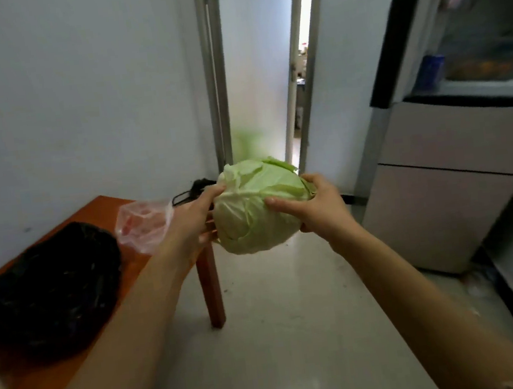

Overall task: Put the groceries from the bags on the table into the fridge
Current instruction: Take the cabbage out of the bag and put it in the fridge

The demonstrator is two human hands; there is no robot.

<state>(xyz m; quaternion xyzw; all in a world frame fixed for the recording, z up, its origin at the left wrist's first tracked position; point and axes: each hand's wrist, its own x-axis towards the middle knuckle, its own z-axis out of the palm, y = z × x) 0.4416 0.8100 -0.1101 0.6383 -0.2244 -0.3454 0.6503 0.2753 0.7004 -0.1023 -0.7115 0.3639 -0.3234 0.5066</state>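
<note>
My left hand point(198, 217) and right hand point(317, 206) are apart, clamped on opposite sides of the cabbage point(253, 207). It hangs in the air past the corner of the worktop point(100, 209), above the floor point(295, 318).

Farthest left, the black bag point(48, 288) slumps on the orange-brown wood, crinkled and dull. Just beyond it a thin clear bag point(143, 223) lies limp with something reddish inside.

My left thumb runs along the cabbage's pale rib. The head is round, tight and waxy-looking, with looser leaves at the top. If my grip rests on a loose leaf, I think it could tear or let the head slide, and a drop onto that hard, glossy floor would bruise it. My right hand cups the other side, thumb across the front.

Off to the right the fridge point(484, 40) stands open, its shelves partly filled. A careless swing in could knock the blurred blue container point(433, 70) near the edge.
</note>
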